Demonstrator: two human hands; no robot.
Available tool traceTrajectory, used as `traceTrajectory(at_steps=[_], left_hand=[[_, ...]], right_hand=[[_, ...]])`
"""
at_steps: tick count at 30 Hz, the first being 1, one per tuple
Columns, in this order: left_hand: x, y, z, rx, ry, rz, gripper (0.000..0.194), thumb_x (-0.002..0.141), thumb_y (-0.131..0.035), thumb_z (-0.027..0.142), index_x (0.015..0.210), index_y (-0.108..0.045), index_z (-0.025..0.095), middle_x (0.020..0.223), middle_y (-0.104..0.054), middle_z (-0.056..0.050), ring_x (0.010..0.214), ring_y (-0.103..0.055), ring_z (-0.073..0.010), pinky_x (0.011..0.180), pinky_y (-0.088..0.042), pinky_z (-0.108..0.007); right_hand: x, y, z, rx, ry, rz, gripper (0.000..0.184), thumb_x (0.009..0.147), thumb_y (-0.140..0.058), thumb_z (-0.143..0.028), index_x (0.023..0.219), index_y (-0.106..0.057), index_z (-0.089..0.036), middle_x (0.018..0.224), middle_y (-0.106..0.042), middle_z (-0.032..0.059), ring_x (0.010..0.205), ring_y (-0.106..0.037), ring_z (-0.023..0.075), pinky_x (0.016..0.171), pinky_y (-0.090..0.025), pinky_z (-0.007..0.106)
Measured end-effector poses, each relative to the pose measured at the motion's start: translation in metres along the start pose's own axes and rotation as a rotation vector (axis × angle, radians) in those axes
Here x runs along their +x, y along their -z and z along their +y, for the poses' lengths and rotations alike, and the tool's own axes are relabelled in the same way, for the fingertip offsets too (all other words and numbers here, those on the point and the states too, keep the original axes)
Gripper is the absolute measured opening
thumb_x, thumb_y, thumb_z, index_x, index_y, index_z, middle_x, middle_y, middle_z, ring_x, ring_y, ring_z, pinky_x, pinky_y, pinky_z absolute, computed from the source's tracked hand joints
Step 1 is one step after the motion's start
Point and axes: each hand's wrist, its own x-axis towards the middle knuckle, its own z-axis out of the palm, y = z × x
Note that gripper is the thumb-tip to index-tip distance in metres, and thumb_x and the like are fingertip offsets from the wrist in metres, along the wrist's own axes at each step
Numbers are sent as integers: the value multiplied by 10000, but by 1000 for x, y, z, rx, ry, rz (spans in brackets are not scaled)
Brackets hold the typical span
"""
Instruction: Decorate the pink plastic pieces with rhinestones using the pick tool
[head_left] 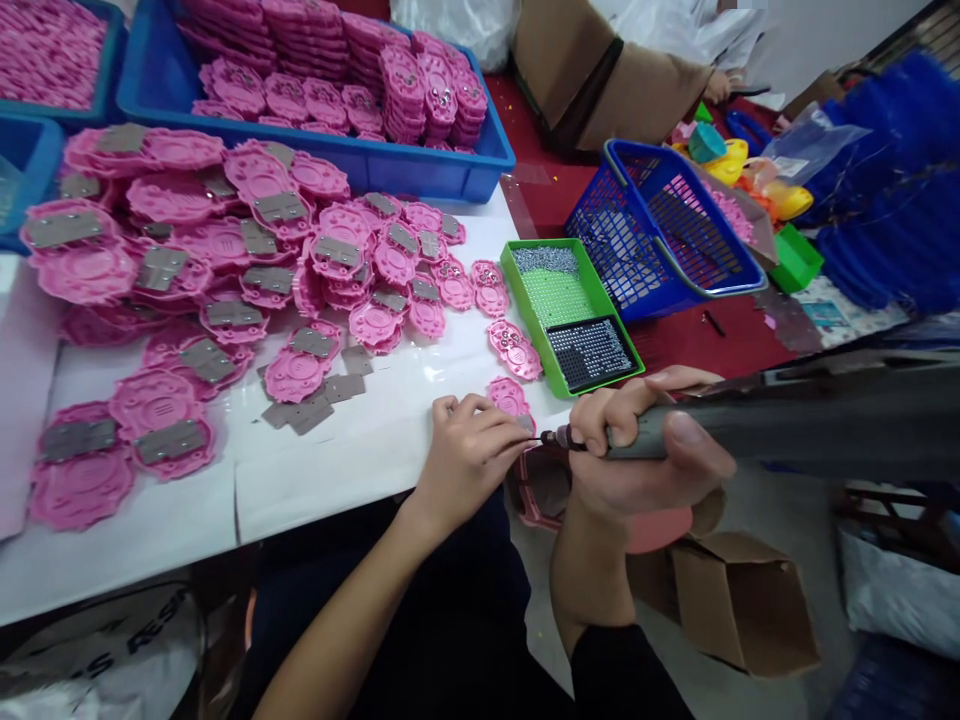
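Observation:
My right hand is wrapped round a dark grey electric screwdriver, which lies level with its thin bit pointing left. My left hand is at the bit's tip, fingers bent and fingertips together; what they pinch, if anything, is too small to make out. Just beyond the left fingers, a pink plastic piece lies at the table edge, partly hidden. Behind it are another pink piece and a green tray with loose screws and a black screw plate.
Pink pieces with grey metal plates are heaped across the white table. Loose metal plates lie near its front. Behind stand a blue bin of stacked pink pieces and a blue basket. A cardboard box sits below right.

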Motion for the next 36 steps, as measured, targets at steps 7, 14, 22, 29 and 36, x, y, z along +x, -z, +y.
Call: traceTrajectory(at_steps=[7, 14, 22, 29, 36], left_hand=[[1, 0, -1, 73, 59, -63, 179, 935, -749, 415, 1046, -733, 276, 1099, -789, -9, 1068, -632, -239, 919, -316, -437], [-1, -6, -2, 214, 42, -140, 502, 902, -798, 334, 1351, -599, 227, 1292, -743, -72, 1187, -599, -294, 906, -330, -457], [3, -3, 1, 163, 73, -136, 392, 897, -802, 261, 1253, -639, 248, 1152, -789, -17, 1110, -633, -256, 870, -317, -442], [2, -3, 0, 154, 68, -141, 169, 965, -701, 215, 1126, -675, 260, 1062, -801, -9, 1080, -645, -245, 864, -326, -445], [3, -2, 0, 193, 44, -136, 155, 924, -717, 174, 1050, -727, 265, 1266, -741, -40, 1140, -639, -256, 870, -368, -444]], right_hand=[[-5, -2, 5, -84, -30, 64, 135, 814, -622, -370, 915, -633, -282, 485, -365, -97, 307, -281, 103, 334, -291, 261], [-7, 2, 23, -150, -39, 90, 122, 815, -624, -378, 899, -602, -292, 487, -361, -102, 303, -257, 95, 331, -280, 252], [-10, -3, 24, -136, -45, 26, 111, 832, -630, -341, 918, -600, -277, 478, -392, -110, 310, -298, 91, 343, -299, 240], [-12, -1, 23, -187, -39, 39, 116, 845, -639, -376, 923, -602, -299, 485, -366, -103, 317, -268, 100, 340, -280, 255], [-9, -2, 23, -129, -57, -83, 72, 880, -633, -336, 944, -615, -310, 492, -387, -102, 327, -272, 101, 341, -271, 249]])
